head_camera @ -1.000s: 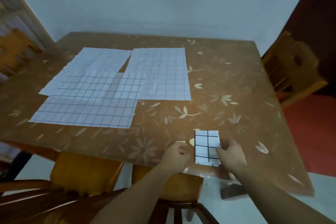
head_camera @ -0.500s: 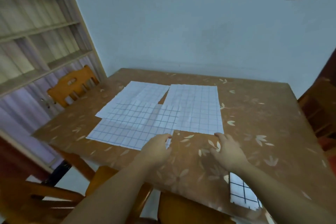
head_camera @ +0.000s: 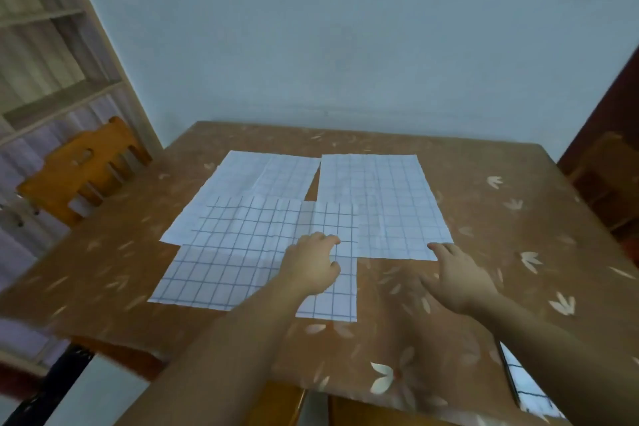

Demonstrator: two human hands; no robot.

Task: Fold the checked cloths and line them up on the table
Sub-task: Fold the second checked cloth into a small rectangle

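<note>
Three flat white cloths with thin dark checks lie spread across the middle of the brown counter (head_camera: 518,218) with its pale leaf pattern. The nearest flat cloth (head_camera: 242,273) sits centre-left in the frame, overlapping the lower edge of a paler one (head_camera: 262,176) behind it and the lower left corner of the right-hand cloth (head_camera: 383,204). The left hand (head_camera: 313,264) rests palm down on the nearest cloth's right part, fingers loosely curled and closed on nothing. The right hand (head_camera: 456,275) is open, palm down over bare counter, its fingertips (head_camera: 436,246) touching the near edge of the right-hand cloth. A small folded checked cloth (head_camera: 525,387) lies at the lower right of the frame, at the counter's near edge, partly hidden by the right forearm. An orange wooden chair (head_camera: 83,166) stands at the left, with shelving (head_camera: 41,45) in the upper left.
</note>
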